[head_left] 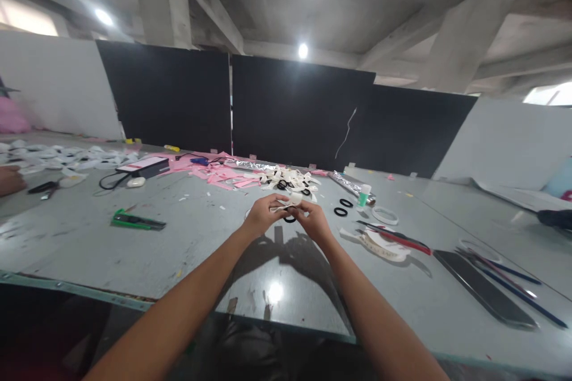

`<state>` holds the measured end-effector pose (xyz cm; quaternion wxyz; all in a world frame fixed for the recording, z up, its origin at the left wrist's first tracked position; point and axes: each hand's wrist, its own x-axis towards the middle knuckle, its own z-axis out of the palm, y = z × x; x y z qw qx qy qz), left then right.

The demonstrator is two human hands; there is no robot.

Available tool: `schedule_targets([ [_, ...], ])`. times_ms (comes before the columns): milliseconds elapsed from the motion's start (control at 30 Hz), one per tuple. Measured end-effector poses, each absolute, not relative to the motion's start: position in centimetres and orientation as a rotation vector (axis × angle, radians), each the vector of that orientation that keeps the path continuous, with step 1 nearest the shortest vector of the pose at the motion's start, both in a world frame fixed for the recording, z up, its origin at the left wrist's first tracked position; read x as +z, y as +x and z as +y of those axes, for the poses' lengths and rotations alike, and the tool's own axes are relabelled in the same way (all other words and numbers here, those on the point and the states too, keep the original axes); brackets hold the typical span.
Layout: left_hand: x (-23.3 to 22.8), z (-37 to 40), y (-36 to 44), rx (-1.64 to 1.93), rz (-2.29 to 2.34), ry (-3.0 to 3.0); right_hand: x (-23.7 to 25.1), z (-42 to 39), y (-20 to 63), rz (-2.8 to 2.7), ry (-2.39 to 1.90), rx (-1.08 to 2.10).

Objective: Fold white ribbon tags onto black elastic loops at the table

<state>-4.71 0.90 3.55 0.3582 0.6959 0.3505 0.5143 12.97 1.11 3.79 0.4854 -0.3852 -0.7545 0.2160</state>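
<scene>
Over the middle of the grey table, my left hand (263, 213) and my right hand (313, 220) meet with fingers pinched. Between them is a cream strip (295, 198), gripped from both sides. A black ring (289, 219) shows just under the fingertips; whether the strip goes round it I cannot make out. Right behind my hands lies a pile of cream strips (290, 178) with black rings among them. Two loose black rings, one (341, 212) nearer and one (346, 203) farther, rest to the right, beside a glue stick (364, 195) with a green label.
A green utility knife (137, 220) lies on the left, with pink scraps (218, 174) behind. To the right are a tape roll (384, 245), red-and-black tweezers (402, 238), a dark flat slab (485, 289) and blue-handled tools (521, 292). Another person's hand (11, 180) is at far left.
</scene>
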Motion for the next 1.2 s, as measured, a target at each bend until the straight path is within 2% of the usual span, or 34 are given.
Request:
schedule_targets([
  [400,3.74,1.34,-5.02,1.396,0.978,1.812,3.57,1.14,12.76,-1.731,-0.879,0.703],
  [1000,3.76,1.16,-4.98,1.284,0.943,1.705,3.66,1.01,12.64,-1.748,-0.96,0.527],
  [1200,3.96,1.1,-4.98,1.331,1.016,1.699,3.51,1.29,12.5,-1.688,-0.892,0.711],
])
